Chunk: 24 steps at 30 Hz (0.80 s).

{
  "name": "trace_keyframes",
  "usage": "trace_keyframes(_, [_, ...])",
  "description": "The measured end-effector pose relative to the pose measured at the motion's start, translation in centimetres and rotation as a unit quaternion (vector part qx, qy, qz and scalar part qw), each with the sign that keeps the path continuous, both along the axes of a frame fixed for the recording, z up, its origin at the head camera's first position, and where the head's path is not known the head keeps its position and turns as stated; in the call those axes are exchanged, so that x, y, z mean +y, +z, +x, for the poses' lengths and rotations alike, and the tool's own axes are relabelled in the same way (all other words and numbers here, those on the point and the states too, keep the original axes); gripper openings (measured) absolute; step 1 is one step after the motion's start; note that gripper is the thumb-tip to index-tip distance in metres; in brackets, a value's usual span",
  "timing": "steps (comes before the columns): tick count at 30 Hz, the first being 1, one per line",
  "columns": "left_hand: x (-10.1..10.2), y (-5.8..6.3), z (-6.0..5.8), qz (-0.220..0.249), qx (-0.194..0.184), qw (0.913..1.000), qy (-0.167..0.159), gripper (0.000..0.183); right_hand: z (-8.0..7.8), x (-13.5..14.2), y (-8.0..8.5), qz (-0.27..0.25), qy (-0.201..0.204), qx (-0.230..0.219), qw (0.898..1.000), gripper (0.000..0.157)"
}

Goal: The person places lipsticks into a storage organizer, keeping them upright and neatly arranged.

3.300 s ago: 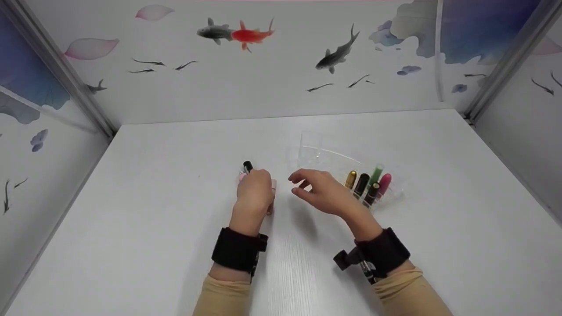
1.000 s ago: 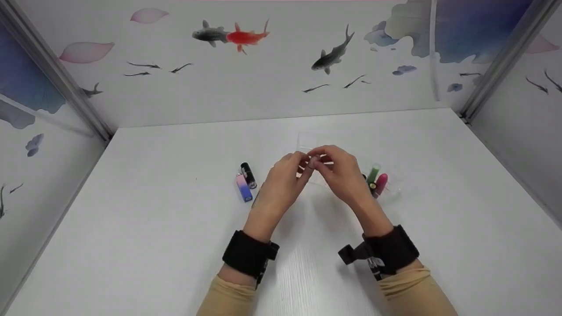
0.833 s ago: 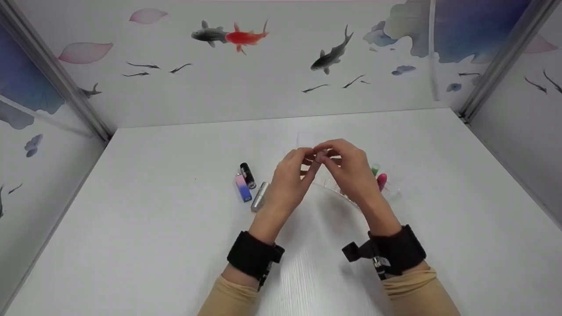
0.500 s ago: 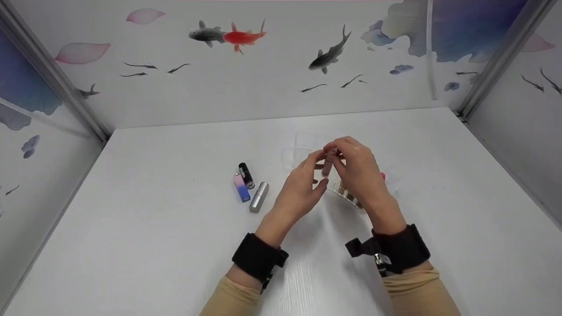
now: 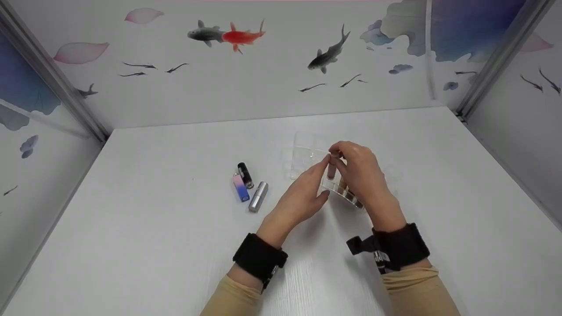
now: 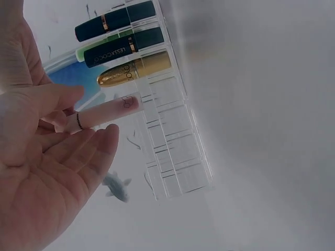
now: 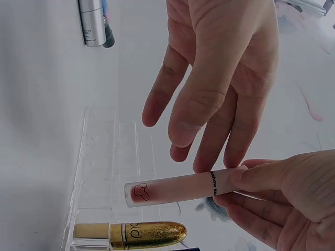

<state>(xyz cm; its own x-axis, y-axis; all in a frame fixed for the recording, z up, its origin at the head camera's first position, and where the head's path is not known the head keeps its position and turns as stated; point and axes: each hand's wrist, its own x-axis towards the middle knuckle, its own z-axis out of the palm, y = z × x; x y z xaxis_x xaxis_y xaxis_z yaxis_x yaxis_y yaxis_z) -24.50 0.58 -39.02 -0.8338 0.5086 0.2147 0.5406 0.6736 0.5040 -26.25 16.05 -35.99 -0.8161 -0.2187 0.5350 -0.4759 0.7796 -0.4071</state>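
Observation:
My right hand (image 5: 362, 171) pinches the cap of a pink lip gloss tube (image 5: 332, 171), held upright with its lower end at a slot of the clear lipstick organizer (image 6: 180, 141). Whether that end sits inside the slot, I cannot tell. Beside it my left hand (image 5: 303, 195) has straight, spread fingers; in the right wrist view one fingertip looks to touch the tube near the cap. A gold lipstick (image 6: 152, 65) stands in the neighbouring slot, with dark green lipsticks (image 6: 149, 36) beyond. Bare slots lie on the gloss's other side.
Left of the hands, a silver lipstick tube (image 5: 258, 197), a pink-and-blue tube (image 5: 240, 188) and a black tube (image 5: 245, 175) lie on the white table (image 5: 153, 219). Printed white panels (image 5: 263, 87) enclose the back and sides.
My left hand has come from the loose tubes with the pink gloss. Both hands held it, then moved right to the organizer. The left fingers have let go; the right hand keeps the cap.

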Motion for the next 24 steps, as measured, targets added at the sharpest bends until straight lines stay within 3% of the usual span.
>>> trace_keyframes(7, [0.1,-0.4,-0.1,-0.038,-0.016,0.9988,-0.027,0.087,-0.2,0.0,-0.3,0.005,-0.006,0.001,1.000,0.011])
trace_keyframes(24, [0.1,-0.9,-0.2,-0.050,-0.026,0.9981,-0.028,0.086,-0.7,0.0,-1.2,0.040,-0.017,-0.041,0.998,0.013])
